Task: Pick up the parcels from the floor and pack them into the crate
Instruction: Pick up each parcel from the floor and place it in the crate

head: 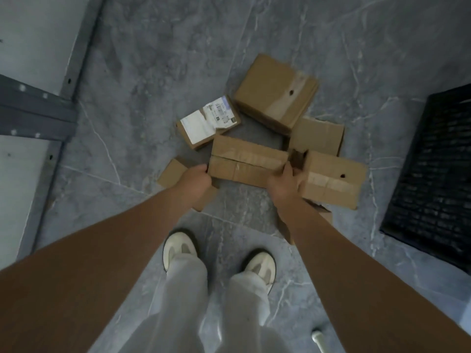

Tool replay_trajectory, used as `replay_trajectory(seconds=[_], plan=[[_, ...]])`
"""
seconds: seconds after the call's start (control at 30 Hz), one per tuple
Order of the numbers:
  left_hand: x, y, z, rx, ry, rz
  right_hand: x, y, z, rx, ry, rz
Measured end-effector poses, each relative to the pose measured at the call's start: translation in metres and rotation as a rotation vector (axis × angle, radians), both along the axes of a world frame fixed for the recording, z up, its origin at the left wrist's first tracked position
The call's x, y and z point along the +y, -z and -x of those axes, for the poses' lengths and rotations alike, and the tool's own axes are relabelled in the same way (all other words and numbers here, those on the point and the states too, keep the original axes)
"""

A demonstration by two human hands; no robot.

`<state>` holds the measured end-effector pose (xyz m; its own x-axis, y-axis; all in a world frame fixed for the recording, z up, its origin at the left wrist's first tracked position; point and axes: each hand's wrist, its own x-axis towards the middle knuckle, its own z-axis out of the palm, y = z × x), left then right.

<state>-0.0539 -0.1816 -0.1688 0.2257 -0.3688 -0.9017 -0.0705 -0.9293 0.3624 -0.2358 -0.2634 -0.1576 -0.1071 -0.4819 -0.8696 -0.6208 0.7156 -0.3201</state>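
A long cardboard parcel (247, 161) is gripped at both ends, left hand (195, 180) and right hand (284, 183) curled round it.

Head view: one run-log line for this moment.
phase: pickup | left hand: grips long parcel, left end | right hand: grips its right end | black crate: on floor, right

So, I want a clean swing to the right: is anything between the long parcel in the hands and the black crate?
Yes: a taped parcel lies beside the right hand, between the long parcel and the crate. Beyond it only floor shows; lifting over should clear it.
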Motion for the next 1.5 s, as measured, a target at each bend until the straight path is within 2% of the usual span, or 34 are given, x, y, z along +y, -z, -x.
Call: replay_trajectory(seconds=[0.07, 0.17, 0.3, 0.4, 0.53, 0.67, 0.77, 0.87, 1.0, 1.23, 1.33, 1.5], plan=[[0.0, -0.02, -0.001, 0.059, -0.093, 0.003, 0.007, -0.007, 0.0, -0.08, 0.169, -0.061], [-0.008, -0.08, -0.009, 0.059, -0.167, 0.046, 0.003, -0.04, 0.0, -0.139, 0.224, 0.01], [-0.019, -0.175, -0.038, 0.006, -0.396, 0.232, -0.021, -0.132, -0.013, -0.175, 0.31, 0.175], [-0.026, -0.271, -0.061, -0.041, -0.555, 0.383, -0.041, -0.229, -0.045, -0.296, 0.344, 0.25], [-0.027, -0.405, -0.101, -0.042, -0.671, 0.568, -0.06, -0.375, -0.108, -0.538, 0.22, 0.317], [0.002, -0.521, -0.136, -0.216, -0.866, 0.719, -0.058, -0.502, -0.158, -0.717, 0.093, 0.419], [0.044, -0.6, -0.137, -0.341, -0.922, 0.833, -0.036, -0.585, -0.171, -0.824, -0.058, 0.463], [0.098, -0.672, -0.114, -0.37, -0.943, 0.909, -0.006, -0.662, -0.168, -0.883, -0.217, 0.481], [0.195, -0.752, -0.08, -0.538, -0.998, 0.974, 0.059, -0.747, -0.173, -0.939, -0.48, 0.435], [0.425, -0.86, -0.001, -0.714, -1.349, 1.004, 0.257, -0.851, -0.196, -1.181, -0.91, 0.249], [0.52, -0.881, 0.05, -0.776, -1.543, 0.993, 0.362, -0.877, -0.191, -1.214, -1.121, 0.215], [0.662, -0.875, 0.135, -0.893, -1.87, 0.919, 0.533, -0.889, -0.173, -1.226, -1.412, 0.12]])
